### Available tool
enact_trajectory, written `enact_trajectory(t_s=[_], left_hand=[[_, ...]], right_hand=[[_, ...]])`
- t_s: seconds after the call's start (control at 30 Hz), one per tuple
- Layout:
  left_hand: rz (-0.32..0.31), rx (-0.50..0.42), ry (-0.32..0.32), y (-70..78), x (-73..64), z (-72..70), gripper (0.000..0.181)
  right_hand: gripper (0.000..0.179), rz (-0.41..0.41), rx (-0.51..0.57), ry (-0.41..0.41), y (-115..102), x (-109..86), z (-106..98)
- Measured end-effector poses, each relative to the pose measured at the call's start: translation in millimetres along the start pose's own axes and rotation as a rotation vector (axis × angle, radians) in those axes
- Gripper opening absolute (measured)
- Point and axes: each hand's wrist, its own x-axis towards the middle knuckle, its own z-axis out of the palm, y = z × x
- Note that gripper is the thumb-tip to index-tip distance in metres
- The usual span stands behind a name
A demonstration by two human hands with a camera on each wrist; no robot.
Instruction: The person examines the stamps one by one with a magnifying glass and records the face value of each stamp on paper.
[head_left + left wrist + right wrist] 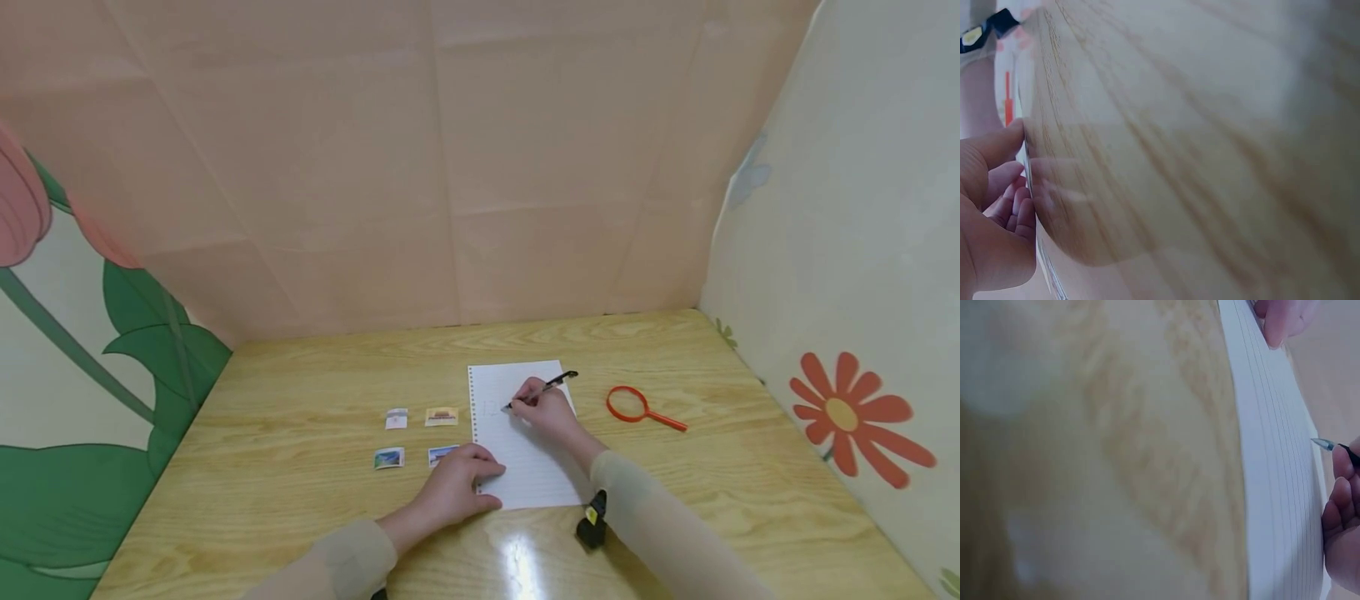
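Note:
A white sheet of lined paper [532, 479] with punched holes along its left edge lies on the wooden table. My right hand [553, 414] pinches a black pen [561, 379] whose tip meets the upper part of the sheet, where faint marks show. In the right wrist view the pen's pointed tip [1322, 443] stands at the ruled surface. On the sheet's lower left rests my left hand [457, 483], thumb and fingers spread apart and holding nothing. It partly covers a small stamp-like picture [441, 455] beside the paper.
More small stamp-like pictures lie left of the sheet: a yellowish one [442, 417], a pale one [396, 418] and a blue-green one [389, 457]. To the right is a red magnifying glass [655, 417]. A pinkish covering [450, 167] hangs behind the table.

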Motion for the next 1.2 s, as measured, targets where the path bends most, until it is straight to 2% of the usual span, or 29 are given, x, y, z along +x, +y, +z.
enact_trajectory(t_s=[0.27,0.5,0.83,1.2], left_hand=[[-0.014,0.0,-0.008,1.4,0.4,-0.4,0.044],[-0.021,-0.01,-0.009,3.2,-0.2,-2.0,0.043],[-0.028,-0.025,-0.017,2.9,0.1,-2.5,0.043],[-0.022,-0.032,-0.016,3.8,0.8,-4.2,0.042]], right_hand=[[0.007,-0.042,0.039,-0.023,3,-3.7,-7],[0.006,0.01,0.022,0.002,5,0.4,-9],[0.006,0.039,-0.006,0.059,3,5.8,-5],[0.006,0.026,0.004,0.055,2,7.2,-2]])
